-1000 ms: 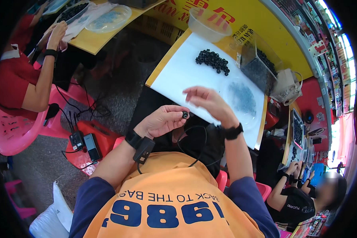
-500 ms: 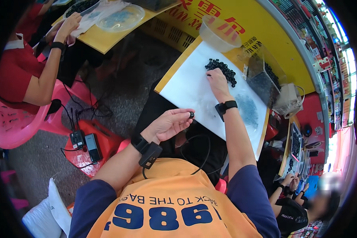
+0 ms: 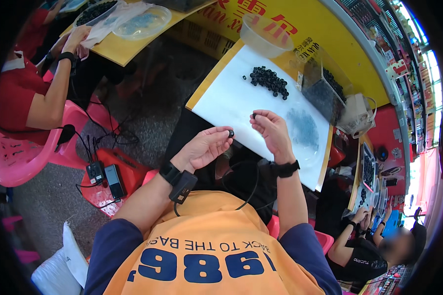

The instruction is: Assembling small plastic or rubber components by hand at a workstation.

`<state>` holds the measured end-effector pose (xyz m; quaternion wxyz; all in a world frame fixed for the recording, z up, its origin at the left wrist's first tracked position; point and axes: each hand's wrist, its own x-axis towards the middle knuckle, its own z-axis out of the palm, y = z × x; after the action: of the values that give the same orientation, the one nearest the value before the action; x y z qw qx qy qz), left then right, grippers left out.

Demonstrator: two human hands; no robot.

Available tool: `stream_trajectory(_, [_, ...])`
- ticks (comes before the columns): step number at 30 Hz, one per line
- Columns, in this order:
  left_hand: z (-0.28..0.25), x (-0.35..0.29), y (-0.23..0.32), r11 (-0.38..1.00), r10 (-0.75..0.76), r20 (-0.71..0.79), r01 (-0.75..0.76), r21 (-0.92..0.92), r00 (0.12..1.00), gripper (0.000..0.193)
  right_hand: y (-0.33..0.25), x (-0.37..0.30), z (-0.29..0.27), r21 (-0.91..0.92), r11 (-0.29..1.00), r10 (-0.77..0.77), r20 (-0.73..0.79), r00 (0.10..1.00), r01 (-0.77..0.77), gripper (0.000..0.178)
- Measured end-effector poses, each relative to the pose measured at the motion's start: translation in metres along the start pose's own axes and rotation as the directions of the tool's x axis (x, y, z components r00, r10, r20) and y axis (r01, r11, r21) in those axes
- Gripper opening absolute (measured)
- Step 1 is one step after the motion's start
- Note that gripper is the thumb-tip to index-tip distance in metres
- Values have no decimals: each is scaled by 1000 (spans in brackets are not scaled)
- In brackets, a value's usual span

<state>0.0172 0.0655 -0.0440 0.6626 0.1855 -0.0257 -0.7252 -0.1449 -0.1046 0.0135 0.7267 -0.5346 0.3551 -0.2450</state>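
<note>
My left hand (image 3: 209, 147) pinches a small black ring-shaped piece (image 3: 231, 133) between thumb and fingertips, just off the near edge of the white tabletop (image 3: 221, 98). Opposite it, my right hand (image 3: 273, 132) is closed on another small black piece (image 3: 254, 116), held above the table's near side. Beyond both hands lies a pile of small black cylindrical pieces (image 3: 269, 82), with one loose piece (image 3: 244, 77) at its left. To the right of my right hand, a patch of tiny blue-grey bits (image 3: 302, 130) covers part of the table.
A clear plastic bowl (image 3: 266, 37) stands at the table's far end. Beside it is a clear bin (image 3: 325, 88) with black pieces. A red stool (image 3: 96, 194) with chargers and cables is at my left. Other people work at neighbouring tables on both sides.
My right hand has come back from the pile toward my left hand, carrying a black piece. My left hand has shifted slightly left and up, still pinching its piece.
</note>
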Motion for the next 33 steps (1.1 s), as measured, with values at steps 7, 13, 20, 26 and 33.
stream_trajectory(7, [-1,2,-4,1000,17,-19,-16,22,1000,20,17,-51,26,143,990,-13,66,998,3,25])
stream_trajectory(13, [2,0,-3,999,36,-9,-36,39,999,23,13,-65,45,-68,993,-101,-3,995,101,21])
stream_trajectory(20, [-3,1,-4,999,20,28,-21,30,999,23,18,-68,47,-212,962,-181,-13,983,175,17])
stream_trajectory(26, [-3,1,-6,999,23,27,-24,44,999,21,19,-71,51,-366,895,-272,1,962,254,15])
stream_trajectory(33, [-4,1,-6,997,29,8,-30,71,1000,19,12,-77,59,-579,746,-388,25,921,330,13])
